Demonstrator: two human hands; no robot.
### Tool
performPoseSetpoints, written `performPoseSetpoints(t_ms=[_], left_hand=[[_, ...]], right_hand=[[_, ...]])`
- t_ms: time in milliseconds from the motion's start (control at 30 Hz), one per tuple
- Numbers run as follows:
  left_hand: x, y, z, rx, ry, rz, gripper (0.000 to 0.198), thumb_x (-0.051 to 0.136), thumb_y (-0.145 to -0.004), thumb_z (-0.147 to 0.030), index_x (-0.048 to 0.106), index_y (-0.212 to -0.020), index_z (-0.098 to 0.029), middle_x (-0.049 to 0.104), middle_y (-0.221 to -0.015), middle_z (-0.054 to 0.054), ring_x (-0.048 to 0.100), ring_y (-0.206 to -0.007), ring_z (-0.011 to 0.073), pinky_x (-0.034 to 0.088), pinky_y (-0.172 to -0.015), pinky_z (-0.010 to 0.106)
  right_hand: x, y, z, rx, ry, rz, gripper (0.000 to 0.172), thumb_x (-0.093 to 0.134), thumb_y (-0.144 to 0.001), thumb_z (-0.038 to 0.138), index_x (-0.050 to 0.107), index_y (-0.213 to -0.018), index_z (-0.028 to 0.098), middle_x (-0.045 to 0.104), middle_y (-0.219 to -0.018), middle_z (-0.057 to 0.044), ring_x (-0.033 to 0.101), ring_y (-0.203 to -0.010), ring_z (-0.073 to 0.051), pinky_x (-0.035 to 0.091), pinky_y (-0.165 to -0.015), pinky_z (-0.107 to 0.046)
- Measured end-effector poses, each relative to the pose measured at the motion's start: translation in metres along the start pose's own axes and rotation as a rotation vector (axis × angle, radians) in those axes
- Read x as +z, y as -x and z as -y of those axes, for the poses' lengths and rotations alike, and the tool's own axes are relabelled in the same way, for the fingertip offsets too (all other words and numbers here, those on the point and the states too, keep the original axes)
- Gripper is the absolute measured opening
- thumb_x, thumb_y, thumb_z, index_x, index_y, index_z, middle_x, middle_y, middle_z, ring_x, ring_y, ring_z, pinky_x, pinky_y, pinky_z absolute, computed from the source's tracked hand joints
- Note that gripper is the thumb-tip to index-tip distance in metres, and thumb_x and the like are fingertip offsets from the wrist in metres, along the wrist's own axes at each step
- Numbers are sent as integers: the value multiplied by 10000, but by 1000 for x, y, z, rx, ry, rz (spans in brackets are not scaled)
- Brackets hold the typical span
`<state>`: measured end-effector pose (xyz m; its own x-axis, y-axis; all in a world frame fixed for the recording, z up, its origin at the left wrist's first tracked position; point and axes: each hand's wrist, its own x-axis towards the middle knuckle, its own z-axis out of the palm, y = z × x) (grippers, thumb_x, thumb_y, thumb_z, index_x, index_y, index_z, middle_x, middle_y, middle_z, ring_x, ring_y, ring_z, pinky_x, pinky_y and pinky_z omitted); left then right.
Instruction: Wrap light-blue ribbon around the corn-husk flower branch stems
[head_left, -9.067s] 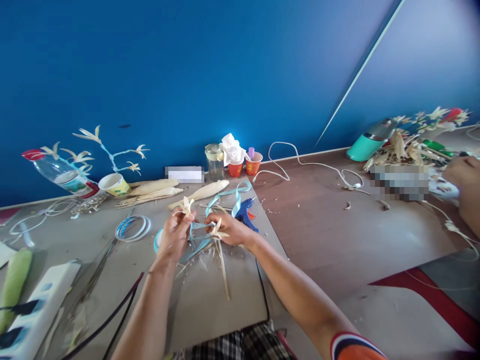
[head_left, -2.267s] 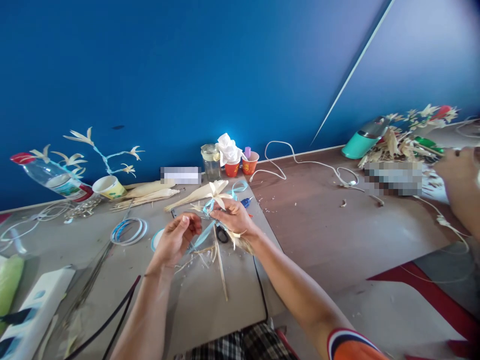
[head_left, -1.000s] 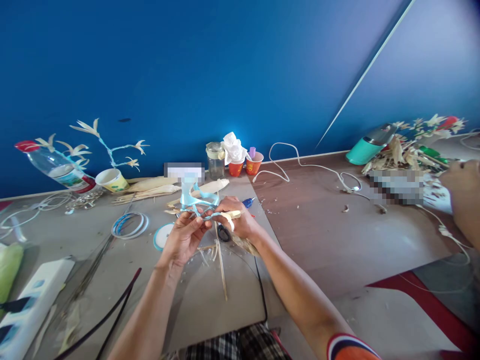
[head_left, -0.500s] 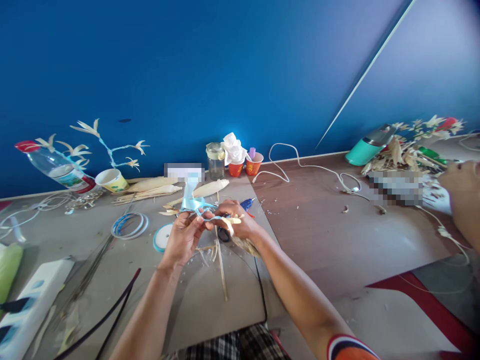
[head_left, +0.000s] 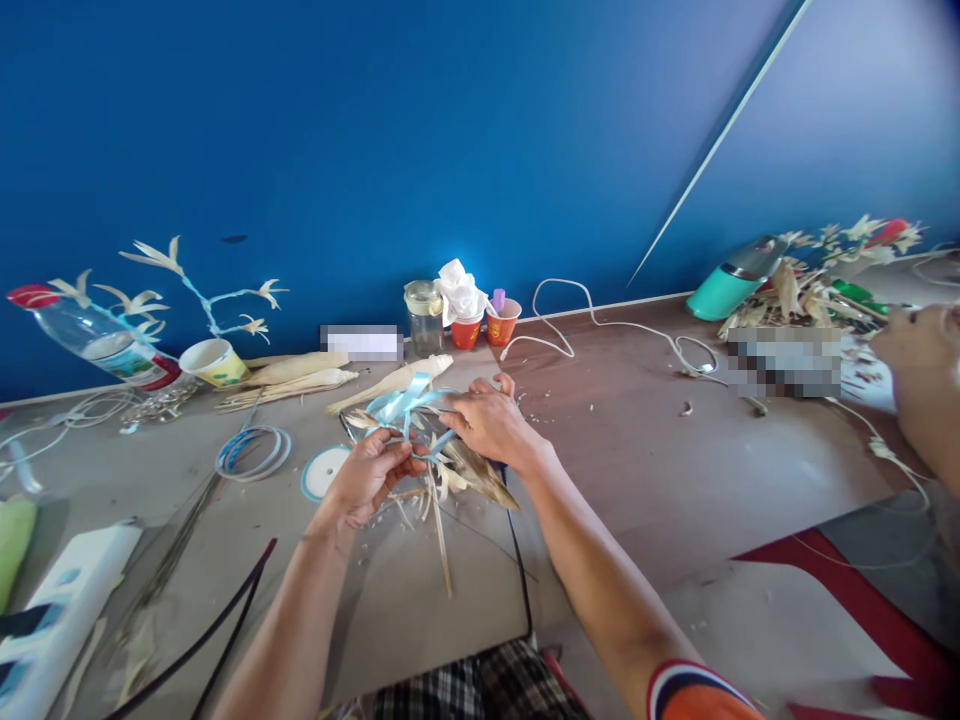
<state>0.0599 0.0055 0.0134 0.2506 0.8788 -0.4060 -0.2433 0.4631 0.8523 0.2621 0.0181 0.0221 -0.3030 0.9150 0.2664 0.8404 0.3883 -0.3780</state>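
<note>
My left hand (head_left: 377,472) is closed, thumb and fingers pinching a thin stem wrapped in light blue ribbon. Loops of shiny light blue ribbon (head_left: 406,401) rise just above these fingers. My right hand (head_left: 493,422) is to the right, back upward, its fingertips closed on the ribbon. Pale husk petals (head_left: 451,481) hang below between the hands, at the stem's end. Dry husk pieces (head_left: 486,478) lie under my right wrist. A white ribbon spool (head_left: 325,472) with a blue rim lies beside my left hand. Beneath the hands, a thin straw stalk (head_left: 441,540) points toward me.
Behind stand a glass jar (head_left: 424,318), red paper cups (head_left: 502,325) and a yellow cup (head_left: 214,363) near ribbon-wrapped flower stems (head_left: 214,310). A power strip (head_left: 71,590) is at left. White cable (head_left: 600,320) crosses the right side. Another person's hand (head_left: 919,350) is at far right.
My right hand has moved slightly up and right, away from my left. The ribbon loops have dropped lower, and the petals now hang beneath the hands. The view has shifted slightly.
</note>
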Motion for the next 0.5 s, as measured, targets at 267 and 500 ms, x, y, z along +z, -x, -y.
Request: performPoseSetpoints(t_ms=[267, 500], left_hand=[[1, 0, 4, -53, -4, 66, 268, 804, -629, -163, 626, -821, -107, 707, -705, 53, 648, -548, 116, 547, -597, 227], [-3, 3, 3, -121, -57, 189, 280, 813, -641, -214, 633, -830, -114, 701, -708, 64, 637, -544, 115, 535, -575, 219]], right_hand=[[9, -11, -7, 79, -832, -412, 628, 511, -839, 267, 299, -1429, 231, 666, -1148, -96, 567, -1136, -226, 367, -1014, -461], [9, -18, -43, 372, -1161, -771, 606, 538, -768, 338, 395, -1352, 268, 596, -1259, -87, 511, -1213, -200, 411, -974, -400]])
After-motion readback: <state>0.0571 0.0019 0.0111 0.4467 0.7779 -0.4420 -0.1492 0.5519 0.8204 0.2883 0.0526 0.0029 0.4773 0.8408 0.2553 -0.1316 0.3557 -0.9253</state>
